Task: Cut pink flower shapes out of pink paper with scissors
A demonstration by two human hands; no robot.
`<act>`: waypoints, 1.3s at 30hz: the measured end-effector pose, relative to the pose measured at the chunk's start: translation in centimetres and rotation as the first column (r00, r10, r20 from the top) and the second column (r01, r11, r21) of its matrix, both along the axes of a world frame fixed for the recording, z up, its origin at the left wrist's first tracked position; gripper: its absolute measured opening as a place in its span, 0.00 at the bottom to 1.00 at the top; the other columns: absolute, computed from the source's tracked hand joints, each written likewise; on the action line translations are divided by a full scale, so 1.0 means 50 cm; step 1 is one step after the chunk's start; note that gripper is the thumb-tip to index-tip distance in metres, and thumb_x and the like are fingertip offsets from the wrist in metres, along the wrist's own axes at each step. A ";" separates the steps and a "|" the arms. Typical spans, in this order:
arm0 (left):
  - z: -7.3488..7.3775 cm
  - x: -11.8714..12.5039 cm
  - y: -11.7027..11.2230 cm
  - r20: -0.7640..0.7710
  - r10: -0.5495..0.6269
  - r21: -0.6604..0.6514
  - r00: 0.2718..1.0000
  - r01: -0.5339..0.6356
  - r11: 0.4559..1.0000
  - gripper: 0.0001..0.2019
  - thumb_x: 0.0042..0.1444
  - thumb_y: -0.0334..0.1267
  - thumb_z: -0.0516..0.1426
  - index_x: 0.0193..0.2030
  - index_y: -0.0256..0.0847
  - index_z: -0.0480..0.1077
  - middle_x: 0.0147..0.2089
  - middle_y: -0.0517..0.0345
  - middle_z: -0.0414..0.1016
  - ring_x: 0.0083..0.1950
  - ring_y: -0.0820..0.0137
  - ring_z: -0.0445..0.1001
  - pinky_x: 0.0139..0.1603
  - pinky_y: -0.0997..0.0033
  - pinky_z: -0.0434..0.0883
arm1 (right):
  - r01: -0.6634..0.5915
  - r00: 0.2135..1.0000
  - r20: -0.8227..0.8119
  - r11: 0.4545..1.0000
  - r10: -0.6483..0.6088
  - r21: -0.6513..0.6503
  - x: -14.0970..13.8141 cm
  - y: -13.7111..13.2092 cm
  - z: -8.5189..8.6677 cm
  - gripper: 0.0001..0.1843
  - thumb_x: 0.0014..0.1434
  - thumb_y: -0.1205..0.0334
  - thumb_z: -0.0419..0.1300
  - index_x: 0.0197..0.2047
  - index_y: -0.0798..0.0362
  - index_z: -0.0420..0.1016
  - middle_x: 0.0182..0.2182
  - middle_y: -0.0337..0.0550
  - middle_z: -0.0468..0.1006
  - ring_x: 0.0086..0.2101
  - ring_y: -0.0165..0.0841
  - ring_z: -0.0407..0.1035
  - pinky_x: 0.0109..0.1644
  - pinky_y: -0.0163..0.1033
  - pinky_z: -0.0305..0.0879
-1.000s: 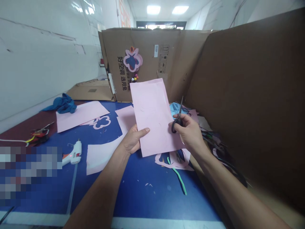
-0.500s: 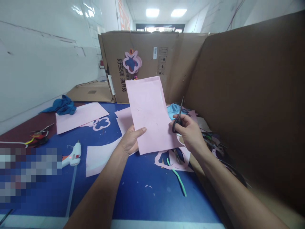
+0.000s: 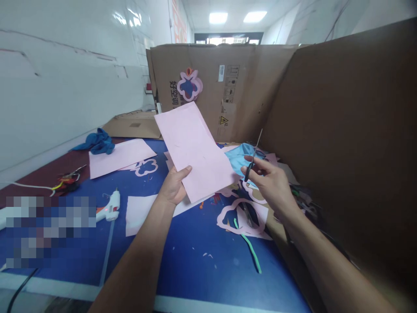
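Observation:
My left hand [image 3: 173,184] grips a pale pink sheet of paper [image 3: 198,152] by its lower left edge, thumb on top. The sheet looks folded or doubled, is tilted to the left and hangs above the table. To its right, my right hand [image 3: 269,178] is closed on dark-handled scissors [image 3: 250,169], whose blades point up and away from me. The scissors are apart from the paper. Behind that hand lies a light blue cloth [image 3: 239,157]. Below sits a pink cut-out ring [image 3: 221,221] with a green pipe cleaner [image 3: 252,254] partly across it.
A white glue gun [image 3: 113,206] lies on the blue table [image 3: 195,278] at left. Beyond it are pliers-like tools [image 3: 68,180], pink paper [image 3: 122,156], a flower-shaped cut-out [image 3: 148,167] and a dark blue cloth [image 3: 99,141]. Cardboard walls [image 3: 276,87] stand behind and at right.
The pink paper has tilted further left in my left hand. My right hand with the scissors has drawn away to the right. The whole view has shifted slightly.

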State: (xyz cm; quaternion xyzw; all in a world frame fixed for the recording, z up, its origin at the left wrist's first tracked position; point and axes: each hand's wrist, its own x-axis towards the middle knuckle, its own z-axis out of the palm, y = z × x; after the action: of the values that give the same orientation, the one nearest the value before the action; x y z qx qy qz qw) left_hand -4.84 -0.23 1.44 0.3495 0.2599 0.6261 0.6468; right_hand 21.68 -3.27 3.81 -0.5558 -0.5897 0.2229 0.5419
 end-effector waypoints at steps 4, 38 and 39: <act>0.000 -0.011 0.006 0.029 0.056 0.033 0.998 -0.057 0.998 0.24 0.50 0.29 0.69 0.57 0.40 0.78 0.55 0.43 0.83 0.64 0.47 0.76 0.67 0.45 0.71 | -0.114 0.988 -0.108 0.991 0.106 -0.069 -0.012 -0.002 -0.003 0.36 0.51 0.42 0.74 0.58 0.55 0.82 0.27 0.38 0.74 0.28 0.34 0.65 0.31 0.40 0.62; 0.003 -0.016 0.003 0.089 0.110 -0.009 0.990 -0.109 0.994 0.30 0.48 0.28 0.68 0.60 0.42 0.75 0.51 0.47 0.85 0.60 0.48 0.80 0.67 0.43 0.70 | -0.353 0.918 -0.222 0.933 0.329 -0.077 -0.044 -0.023 -0.013 0.25 0.53 0.46 0.76 0.50 0.45 0.79 0.26 0.36 0.78 0.28 0.38 0.74 0.34 0.42 0.71; 0.004 -0.016 0.002 0.089 0.103 -0.008 0.991 -0.102 0.995 0.30 0.48 0.28 0.69 0.60 0.42 0.75 0.51 0.47 0.85 0.60 0.48 0.80 0.67 0.42 0.70 | -0.355 0.919 -0.211 0.931 0.332 -0.082 -0.043 -0.022 -0.017 0.26 0.52 0.45 0.76 0.51 0.45 0.79 0.26 0.37 0.78 0.29 0.39 0.75 0.34 0.43 0.72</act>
State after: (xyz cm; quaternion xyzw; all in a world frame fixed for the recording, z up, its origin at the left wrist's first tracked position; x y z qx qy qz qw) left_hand -5.64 -0.13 1.64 0.3062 0.2495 0.6730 0.6254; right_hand 19.51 -4.35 2.98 -0.4504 -0.6083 0.4021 0.5152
